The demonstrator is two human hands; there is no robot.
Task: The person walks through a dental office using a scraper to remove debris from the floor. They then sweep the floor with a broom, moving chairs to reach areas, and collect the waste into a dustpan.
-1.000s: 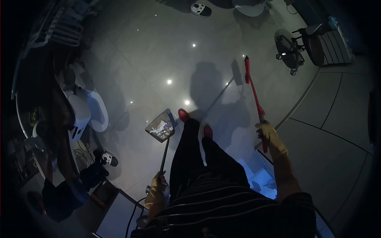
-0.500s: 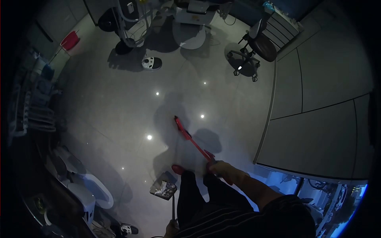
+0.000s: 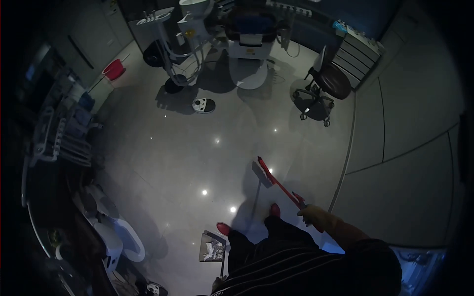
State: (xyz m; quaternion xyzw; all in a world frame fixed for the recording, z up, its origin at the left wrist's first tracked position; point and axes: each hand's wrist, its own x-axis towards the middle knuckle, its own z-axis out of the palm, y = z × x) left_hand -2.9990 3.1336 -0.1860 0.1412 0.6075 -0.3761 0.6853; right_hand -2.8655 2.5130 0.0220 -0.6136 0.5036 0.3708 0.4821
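Observation:
A red broom (image 3: pixel 282 187) slants up and left from my right hand (image 3: pixel 310 215), which is closed round its handle. The broom's head appears lifted off the floor, with a shadow beside it. At the bottom, partly hidden by my dark clothing, my left hand (image 3: pixel 218 282) is closed on the thin handle of a dustpan. The grey dustpan (image 3: pixel 202 247) lies left of my legs and holds crumpled white and grey litter (image 3: pixel 214 250). Red shoes (image 3: pixel 223 228) show at the ends of my dark trousers.
A dental chair (image 3: pixel 250 52) and a white foot pedal (image 3: pixel 203 105) stand ahead. A wheeled stool (image 3: pixel 334 84) is at the upper right, beside a drawer cabinet (image 3: pixel 354 61). Dental equipment (image 3: pixel 118 234) lines the left, with a red basin (image 3: pixel 113 69) farther up.
The view has shifted, and the room's objects appear lower and farther right. My right hand and the broom have moved right. Both red shoes are now more visible.

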